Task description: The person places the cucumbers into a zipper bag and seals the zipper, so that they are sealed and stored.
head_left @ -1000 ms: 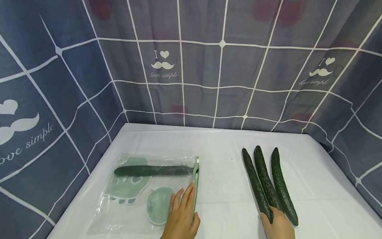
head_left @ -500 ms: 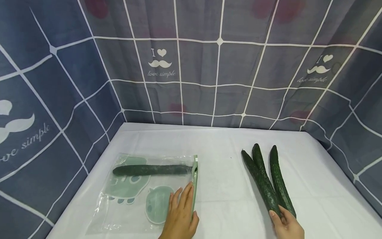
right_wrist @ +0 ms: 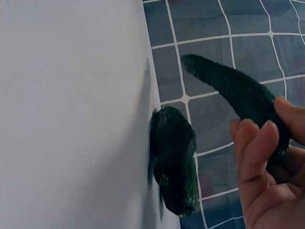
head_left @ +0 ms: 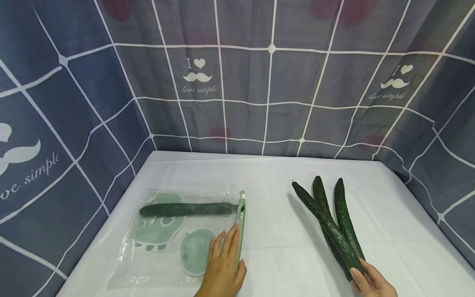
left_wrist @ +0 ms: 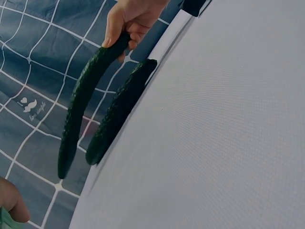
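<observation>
- Right hand (head_left: 375, 281) grips the near end of one cucumber (head_left: 328, 222), raised off the table (head_left: 267, 198).
- Two other cucumbers (head_left: 345, 212) lie on the table, one partly beneath it.
- Left hand (head_left: 222, 264), fingers extended, rests on the clear bag (head_left: 148, 270), beside its green strip (head_left: 241, 235).
- Fourth cucumber (head_left: 189, 209): inside the bag.

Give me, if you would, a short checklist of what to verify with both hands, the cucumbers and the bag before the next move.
1. Held cucumber gripped near one end by the right hand: ok.
2. Held cucumber lifted apart from the two loose cucumbers: ok, both wrist views show a gap.
3. Left hand on the bag, beside its green edge: ok.
4. Bagged cucumber well back from the green edge: not ok, one end reaches it.
5. Bag mouth wide enough for another cucumber: cannot tell.
</observation>
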Demonstrator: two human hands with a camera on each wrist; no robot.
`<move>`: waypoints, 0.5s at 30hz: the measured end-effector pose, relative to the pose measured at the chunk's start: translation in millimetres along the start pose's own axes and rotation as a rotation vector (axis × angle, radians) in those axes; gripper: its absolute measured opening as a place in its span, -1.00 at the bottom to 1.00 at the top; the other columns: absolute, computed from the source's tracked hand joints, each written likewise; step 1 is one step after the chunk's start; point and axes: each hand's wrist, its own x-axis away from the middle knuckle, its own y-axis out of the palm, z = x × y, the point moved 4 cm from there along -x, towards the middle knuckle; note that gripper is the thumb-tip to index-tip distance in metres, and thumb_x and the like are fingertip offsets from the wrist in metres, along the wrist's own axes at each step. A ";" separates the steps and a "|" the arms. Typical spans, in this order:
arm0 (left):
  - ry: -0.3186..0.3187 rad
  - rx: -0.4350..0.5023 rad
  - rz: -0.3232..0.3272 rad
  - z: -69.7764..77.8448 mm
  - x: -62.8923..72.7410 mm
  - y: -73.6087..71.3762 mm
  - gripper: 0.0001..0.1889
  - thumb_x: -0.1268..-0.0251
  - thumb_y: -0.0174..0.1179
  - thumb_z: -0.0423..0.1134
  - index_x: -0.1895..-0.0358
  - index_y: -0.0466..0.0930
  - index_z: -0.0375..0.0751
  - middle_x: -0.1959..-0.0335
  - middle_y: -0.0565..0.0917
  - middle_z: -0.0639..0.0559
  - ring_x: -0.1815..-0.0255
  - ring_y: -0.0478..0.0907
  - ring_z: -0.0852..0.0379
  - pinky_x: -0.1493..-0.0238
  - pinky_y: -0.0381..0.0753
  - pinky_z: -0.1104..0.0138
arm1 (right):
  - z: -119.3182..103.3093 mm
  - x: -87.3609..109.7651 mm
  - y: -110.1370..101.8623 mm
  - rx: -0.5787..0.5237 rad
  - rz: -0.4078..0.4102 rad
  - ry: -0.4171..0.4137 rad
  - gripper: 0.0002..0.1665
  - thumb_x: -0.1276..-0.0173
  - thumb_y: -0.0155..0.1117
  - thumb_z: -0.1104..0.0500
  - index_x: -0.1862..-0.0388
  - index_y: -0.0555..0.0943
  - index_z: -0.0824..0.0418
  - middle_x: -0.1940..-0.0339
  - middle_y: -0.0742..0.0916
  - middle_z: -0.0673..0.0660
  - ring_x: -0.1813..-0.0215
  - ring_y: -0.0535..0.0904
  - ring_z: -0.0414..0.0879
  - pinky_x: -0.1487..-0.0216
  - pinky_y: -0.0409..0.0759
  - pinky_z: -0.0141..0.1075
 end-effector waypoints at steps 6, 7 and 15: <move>-0.016 0.005 -0.019 -0.2 -0.2 -0.2 -0.27 0.11 0.19 -0.26 -0.24 0.24 -0.43 -0.31 0.26 -0.13 -0.12 0.28 -0.18 0.04 0.35 -0.24 | -1.6 7.2 -5.4 -0.046 0.063 -0.177 -0.53 -0.24 0.17 0.25 -0.08 0.46 0.50 0.53 0.62 -0.28 0.57 0.55 -0.32 0.61 0.53 -0.44; -0.017 0.004 -0.021 -0.3 -0.1 -0.2 -0.27 0.10 0.19 -0.25 -0.25 0.24 -0.43 -0.31 0.26 -0.13 -0.12 0.28 -0.18 0.04 0.34 -0.24 | -2.0 8.1 -5.8 -0.054 0.060 -0.208 -0.54 -0.24 0.17 0.27 -0.07 0.46 0.52 0.53 0.61 -0.30 0.57 0.56 -0.32 0.62 0.52 -0.43; -0.021 0.006 -0.018 -1.0 0.0 0.4 -0.28 0.12 0.19 -0.27 -0.24 0.26 -0.42 -0.31 0.27 -0.13 -0.13 0.28 -0.19 0.01 0.32 -0.23 | 0.8 8.0 -8.3 0.012 -0.080 -0.323 -0.50 -0.31 0.09 0.17 -0.09 0.43 0.53 0.22 0.70 0.12 0.30 0.55 -0.48 0.45 0.61 -0.40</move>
